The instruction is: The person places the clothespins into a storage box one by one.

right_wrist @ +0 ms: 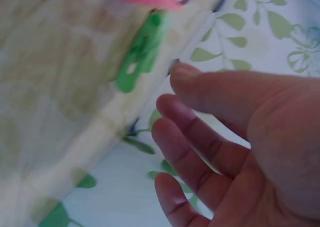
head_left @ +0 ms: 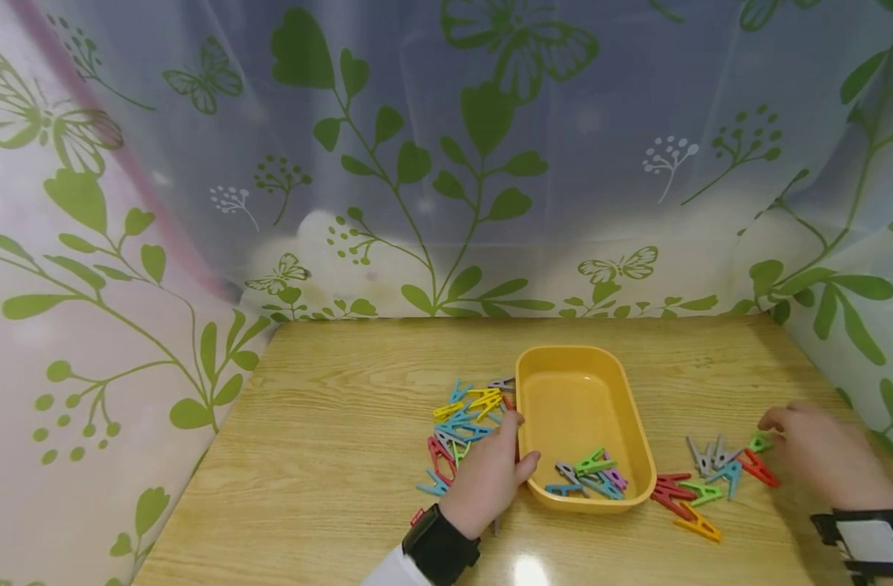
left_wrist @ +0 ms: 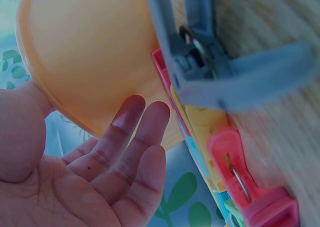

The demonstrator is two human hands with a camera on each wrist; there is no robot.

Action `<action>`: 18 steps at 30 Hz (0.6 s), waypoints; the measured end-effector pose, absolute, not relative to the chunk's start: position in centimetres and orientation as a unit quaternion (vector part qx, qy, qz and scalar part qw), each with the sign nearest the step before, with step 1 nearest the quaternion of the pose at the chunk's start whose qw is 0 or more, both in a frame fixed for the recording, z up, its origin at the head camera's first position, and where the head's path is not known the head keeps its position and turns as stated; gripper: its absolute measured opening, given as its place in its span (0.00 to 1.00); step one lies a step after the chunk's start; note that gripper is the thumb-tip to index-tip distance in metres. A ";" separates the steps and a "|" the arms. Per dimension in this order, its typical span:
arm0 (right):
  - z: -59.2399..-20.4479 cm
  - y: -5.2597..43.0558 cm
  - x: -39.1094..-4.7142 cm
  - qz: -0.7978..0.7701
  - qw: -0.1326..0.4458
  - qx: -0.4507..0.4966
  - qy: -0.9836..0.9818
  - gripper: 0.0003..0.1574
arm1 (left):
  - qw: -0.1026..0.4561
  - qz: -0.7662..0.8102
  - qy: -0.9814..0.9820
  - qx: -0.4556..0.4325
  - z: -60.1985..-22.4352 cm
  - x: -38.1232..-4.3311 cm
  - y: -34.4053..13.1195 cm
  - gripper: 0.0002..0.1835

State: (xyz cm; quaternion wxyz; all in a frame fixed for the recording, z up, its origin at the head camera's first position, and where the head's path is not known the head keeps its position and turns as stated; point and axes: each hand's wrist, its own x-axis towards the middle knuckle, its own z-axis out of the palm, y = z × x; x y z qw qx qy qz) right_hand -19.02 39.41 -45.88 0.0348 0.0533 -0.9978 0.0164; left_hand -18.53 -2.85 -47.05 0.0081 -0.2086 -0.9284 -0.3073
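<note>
My left hand (head_left: pixel 484 476) holds the near left side of a yellow plastic tray (head_left: pixel 635 407). The thumb is over the rim, while the fingers (left_wrist: pixel 131 114) lie along the outer wall. Inside the tray's near end lie several clothespins, among them a green clothespin (head_left: pixel 594 464) and a purple one. On the right, my right hand (head_left: pixel 827 452) hovers over the table with loosely bent fingers and nothing between them. Just beyond its fingertips lies a green clothespin (right_wrist: pixel 140 54), close to a red clothespin (head_left: pixel 759 468).
A pile of mixed clothespins (head_left: pixel 461 423) lies left of the tray, partly behind my left hand. Right of the tray, red, green and orange clothespins (head_left: pixel 698 523) lie by its corner, with grey clothespins (head_left: pixel 702 456) farther right. Patterned curtains (head_left: pixel 431 163) border the wooden table (head_left: pixel 343 456).
</note>
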 end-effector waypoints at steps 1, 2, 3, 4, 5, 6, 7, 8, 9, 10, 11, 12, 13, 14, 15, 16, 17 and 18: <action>-46.0 39.7 -19.0 0.016 0.030 0.046 -0.998 0.05 | 0.007 -0.308 -0.928 -0.208 -47.0 -18.5 -2.8 0.25; -46.1 40.0 -18.9 0.017 0.024 0.038 -0.999 0.05 | 0.006 -0.308 -0.929 -0.207 -47.0 -18.5 -2.8 0.25; -46.2 40.2 -18.9 0.016 0.018 0.030 -0.999 0.05 | 0.005 -0.308 -0.929 -0.206 -47.0 -18.5 -2.9 0.25; -46.3 40.4 -18.9 0.017 0.013 0.022 -1.000 0.06 | 0.004 -0.308 -0.929 -0.205 -47.0 -18.5 -2.9 0.25; -46.4 40.6 -18.9 0.017 0.009 0.016 -1.000 0.06 | 0.004 -0.308 -0.929 -0.204 -47.0 -18.5 -2.9 0.26; -46.5 40.7 -19.0 0.017 0.005 0.009 -1.000 0.06 | 0.004 -0.308 -0.929 -0.205 -47.0 -18.5 -2.9 0.26; -46.6 40.8 -19.0 0.015 0.004 0.006 -1.000 0.05 | 0.003 -0.307 -0.929 -0.204 -47.0 -18.5 -2.9 0.26; -46.7 40.9 -19.0 0.015 0.003 0.003 -1.000 0.05 | 0.003 -0.308 -0.929 -0.204 -47.0 -18.5 -2.8 0.26; -46.8 41.0 -19.0 0.015 0.003 0.000 -1.000 0.04 | 0.002 -0.308 -0.929 -0.203 -47.0 -18.5 -2.8 0.26; -46.8 41.1 -19.0 0.016 0.004 -0.003 -1.000 0.04 | 0.002 -0.308 -0.930 -0.202 -47.0 -18.6 -2.8 0.26; -46.9 41.1 -19.0 0.015 0.004 -0.002 -1.000 0.04 | 0.000 -0.308 -0.930 -0.202 -47.0 -18.6 -2.8 0.26; -46.9 41.2 -19.0 0.016 0.003 -0.003 -1.000 0.03 | -0.001 -0.309 -0.929 -0.202 -47.0 -18.6 -2.8 0.26; -47.0 41.3 -19.0 0.017 0.002 -0.003 -1.000 0.04 | -0.003 -0.309 -0.929 -0.201 -46.9 -18.6 -2.8 0.26; -47.0 41.3 -19.0 0.018 0.000 -0.003 -1.000 0.04 | -0.004 -0.310 -0.929 -0.201 -46.9 -18.6 -2.8 0.26; -47.1 41.4 -19.0 0.019 0.000 -0.002 -1.000 0.05 | -0.006 -0.310 -0.929 -0.200 -46.9 -18.6 -2.8 0.26; -47.1 41.5 -19.0 0.020 -0.002 -0.002 -1.000 0.05 | -0.006 -0.310 -0.929 -0.200 -46.9 -18.6 -2.8 0.26; -47.2 41.6 -19.1 0.020 -0.005 -0.001 -1.000 0.05 | -0.008 -0.311 -0.929 -0.200 -46.8 -18.6 -2.8 0.26; -47.2 41.7 -19.1 0.022 -0.005 -0.001 -1.000 0.05 | -0.008 -0.312 -0.929 -0.200 -46.8 -18.5 -2.8 0.26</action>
